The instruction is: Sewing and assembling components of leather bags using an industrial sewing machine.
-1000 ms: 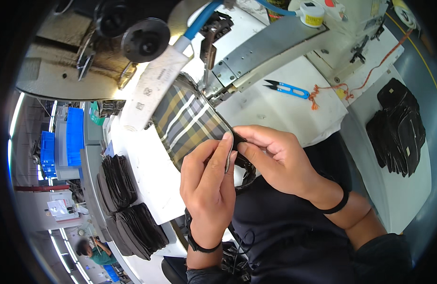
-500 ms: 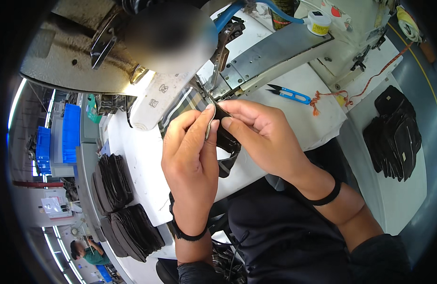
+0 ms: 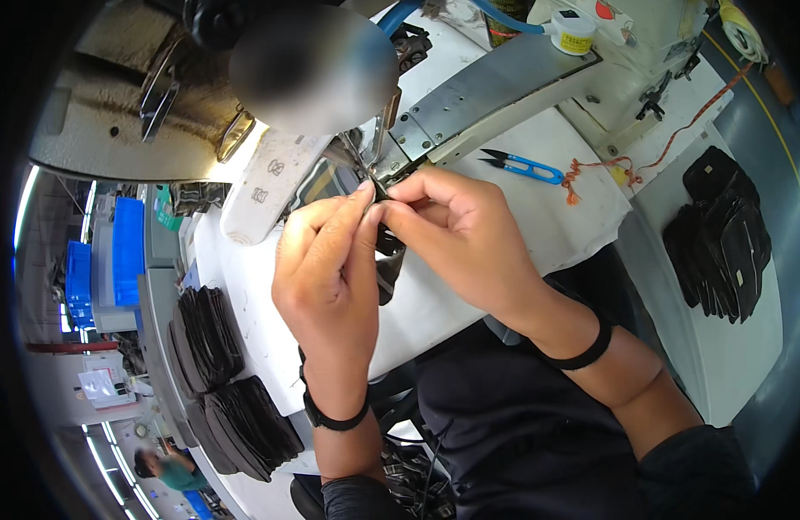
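With cloth (image 3: 323,184) in a finger-and-thumb pinch by left hand (image 3: 329,260) and right hand (image 3: 467,247), right by the machine (image 3: 469,106).

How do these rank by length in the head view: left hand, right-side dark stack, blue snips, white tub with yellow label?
Largest to smallest:
1. Left hand and right-side dark stack: too alike to rank, with the hand possibly nearer the camera
2. Blue snips
3. White tub with yellow label

Beyond the right edge of your white table (image 3: 582,230) you have grey-blue floor (image 3: 759,165), marked in yellow. Past the left edge, you see blue bins (image 3: 129,251), a red bar (image 3: 71,347), and lights (image 3: 31,192) in bright, slanting strips.
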A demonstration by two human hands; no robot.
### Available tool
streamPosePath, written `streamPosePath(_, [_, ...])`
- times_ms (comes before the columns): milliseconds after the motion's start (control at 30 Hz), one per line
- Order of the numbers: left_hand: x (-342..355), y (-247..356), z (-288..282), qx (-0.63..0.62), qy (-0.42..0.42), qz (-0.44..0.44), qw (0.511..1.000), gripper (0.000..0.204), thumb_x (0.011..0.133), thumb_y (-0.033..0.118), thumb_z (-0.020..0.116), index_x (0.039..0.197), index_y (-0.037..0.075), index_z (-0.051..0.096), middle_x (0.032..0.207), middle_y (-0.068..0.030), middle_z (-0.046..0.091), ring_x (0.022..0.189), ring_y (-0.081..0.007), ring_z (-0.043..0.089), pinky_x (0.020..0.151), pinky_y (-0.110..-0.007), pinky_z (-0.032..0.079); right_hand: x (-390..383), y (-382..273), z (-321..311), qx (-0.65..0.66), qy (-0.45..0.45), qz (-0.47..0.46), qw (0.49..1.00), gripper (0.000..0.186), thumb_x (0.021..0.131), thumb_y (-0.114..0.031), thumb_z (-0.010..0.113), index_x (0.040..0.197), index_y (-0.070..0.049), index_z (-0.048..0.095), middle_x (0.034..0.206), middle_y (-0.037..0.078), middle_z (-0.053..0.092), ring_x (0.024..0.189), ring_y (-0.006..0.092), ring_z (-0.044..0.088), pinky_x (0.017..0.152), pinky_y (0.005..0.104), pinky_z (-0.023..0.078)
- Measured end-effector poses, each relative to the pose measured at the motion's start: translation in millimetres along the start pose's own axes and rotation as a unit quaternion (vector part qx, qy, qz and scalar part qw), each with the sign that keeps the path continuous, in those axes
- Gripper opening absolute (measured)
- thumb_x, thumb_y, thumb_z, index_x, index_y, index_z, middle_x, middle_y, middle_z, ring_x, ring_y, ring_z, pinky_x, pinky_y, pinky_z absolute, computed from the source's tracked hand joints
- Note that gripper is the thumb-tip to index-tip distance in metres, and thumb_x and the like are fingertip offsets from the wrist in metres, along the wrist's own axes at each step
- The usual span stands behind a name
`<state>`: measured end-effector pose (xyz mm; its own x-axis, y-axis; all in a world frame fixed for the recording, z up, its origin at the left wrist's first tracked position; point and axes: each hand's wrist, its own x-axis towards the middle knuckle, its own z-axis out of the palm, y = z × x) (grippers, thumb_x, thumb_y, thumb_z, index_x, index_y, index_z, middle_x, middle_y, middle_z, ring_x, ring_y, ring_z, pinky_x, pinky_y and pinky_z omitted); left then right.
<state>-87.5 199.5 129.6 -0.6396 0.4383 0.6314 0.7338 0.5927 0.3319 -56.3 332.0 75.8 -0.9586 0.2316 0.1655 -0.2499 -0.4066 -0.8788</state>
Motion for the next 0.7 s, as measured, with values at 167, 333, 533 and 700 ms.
streamPosePath(167, [1.1, -2.9, -5.8, 0.0, -0.031, 0.021, 0.999, 0.029, 0.083, -0.005, 0.074, 0.111, 0.003, 0.073, 0.1, -0.0107, 0.068, 0.085, -0.0216, 0.064, 0.072, -0.031, 0.053, -1.1, 0.9, 8.1, -0.024, 0.026, -0.048, 0.998, 0.013, 0.088, -0.005, 0.068, 0.096, 0.003, 0.061, 0.086, 0.012, 0.068, 0.076, 0.0185, 0.067, 0.065, 0.0334, 0.052])
streamPosePath(333, [-8.8, -9.7, -5.7, 0.067, -0.02, 0.113, 0.991, 0.036, 0.078, -0.013, 0.069, 0.109, 0.003, 0.07, 0.107, -0.0118, 0.067, 0.097, -0.0267, 0.066, 0.084, -0.036, 0.053, -19.2, -0.5, 4.5, -0.209, 0.091, -0.096, 0.969, 0.022, 0.086, -0.002, 0.068, 0.107, -0.002, 0.064, 0.098, 0.005, 0.065, 0.093, 0.0148, 0.064, 0.081, 0.0287, 0.052])
streamPosePath(533, [-4.4, -19.3, -10.1, 0.099, -0.015, 0.169, 0.981, 0.034, 0.074, -0.01, 0.074, 0.104, 0.004, 0.076, 0.1, -0.0077, 0.067, 0.091, -0.0242, 0.066, 0.08, -0.036, 0.052, -23.8, 1.0, -0.8, -0.128, 0.033, -0.056, 0.99, 0.026, 0.089, 0.0, 0.067, 0.115, 0.002, 0.066, 0.096, 0.005, 0.065, 0.082, 0.0083, 0.06, 0.07, 0.0243, 0.049])
streamPosePath(700, [7.3, -23.3, -11.6, 0.089, -0.032, 0.239, 0.966, 0.033, 0.071, -0.007, 0.078, 0.103, 0.002, 0.075, 0.092, -0.0088, 0.068, 0.083, -0.0243, 0.066, 0.073, -0.034, 0.052, -23.7, 4.1, 0.9, -0.064, 0.027, -0.019, 0.997, 0.027, 0.092, 0.001, 0.066, 0.119, 0.005, 0.065, 0.099, 0.004, 0.067, 0.082, 0.005, 0.06, 0.069, 0.0204, 0.049])
